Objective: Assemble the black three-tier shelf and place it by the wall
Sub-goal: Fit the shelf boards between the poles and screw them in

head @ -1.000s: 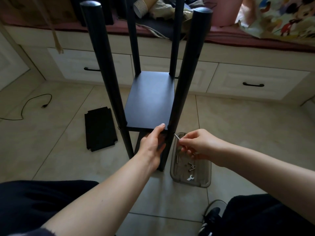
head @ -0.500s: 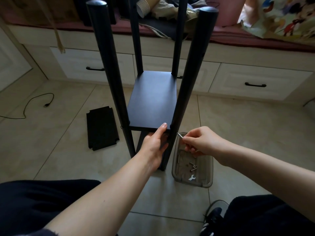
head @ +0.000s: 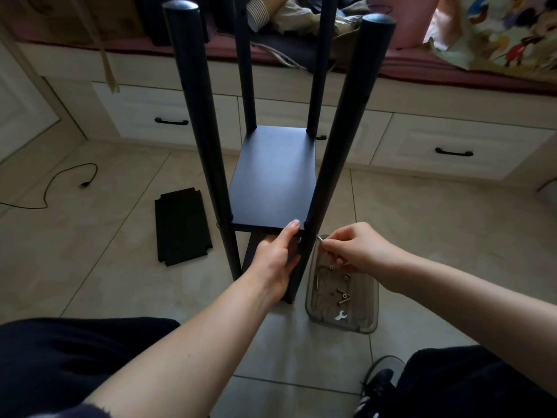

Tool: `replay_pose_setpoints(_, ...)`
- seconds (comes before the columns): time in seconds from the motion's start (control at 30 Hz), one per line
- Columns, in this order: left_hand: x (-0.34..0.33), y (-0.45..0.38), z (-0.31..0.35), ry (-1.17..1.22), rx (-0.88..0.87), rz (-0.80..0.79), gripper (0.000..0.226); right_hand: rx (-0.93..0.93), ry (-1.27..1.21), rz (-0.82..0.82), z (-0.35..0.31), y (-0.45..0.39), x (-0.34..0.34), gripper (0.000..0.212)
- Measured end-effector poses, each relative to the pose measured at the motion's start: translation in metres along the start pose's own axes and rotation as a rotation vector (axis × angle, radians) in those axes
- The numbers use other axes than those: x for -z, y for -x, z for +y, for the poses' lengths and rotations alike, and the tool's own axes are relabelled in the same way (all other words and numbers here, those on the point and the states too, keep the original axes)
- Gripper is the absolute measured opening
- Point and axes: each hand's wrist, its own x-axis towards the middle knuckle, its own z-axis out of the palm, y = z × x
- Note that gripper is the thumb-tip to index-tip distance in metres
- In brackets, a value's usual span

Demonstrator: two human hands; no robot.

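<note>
Steadying shelf frame (head: 272, 179) upright on floor tiles | left hand (head: 278, 254) gripped shelf board's front edge, likely to align the hole | right hand (head: 351, 250) pinched screw (head: 319, 238) at front right post (head: 340, 152) | tray (head: 372, 324) placed near for screws | spare board (head: 182, 226) lay unfitted.

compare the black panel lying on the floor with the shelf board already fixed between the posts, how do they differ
The loose panel lies flat on the floor tiles, left of the frame; the fitted board sits raised between the four posts. The loose panel touches no post and no hand, while the left hand holds the fitted board's near edge. The loose panel's notched corners show; the fitted board's corners meet the posts. Both are black rectangles.
</note>
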Motion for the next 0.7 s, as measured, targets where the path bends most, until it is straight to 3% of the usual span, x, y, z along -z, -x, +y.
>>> replay_pose_setpoints(0.47, -0.001, -0.002, 0.000, 0.013, -0.001, -0.020, 0.018, 0.036, -0.020, 0.028, 0.002, -0.015, -0.006, 0.024)
replay_pose_setpoints(0.7, -0.001, 0.000, 0.001, 0.010, 0.005, -0.041, 0.020, 0.030, -0.032, 0.013, 0.001, -0.014, -0.003, 0.010)
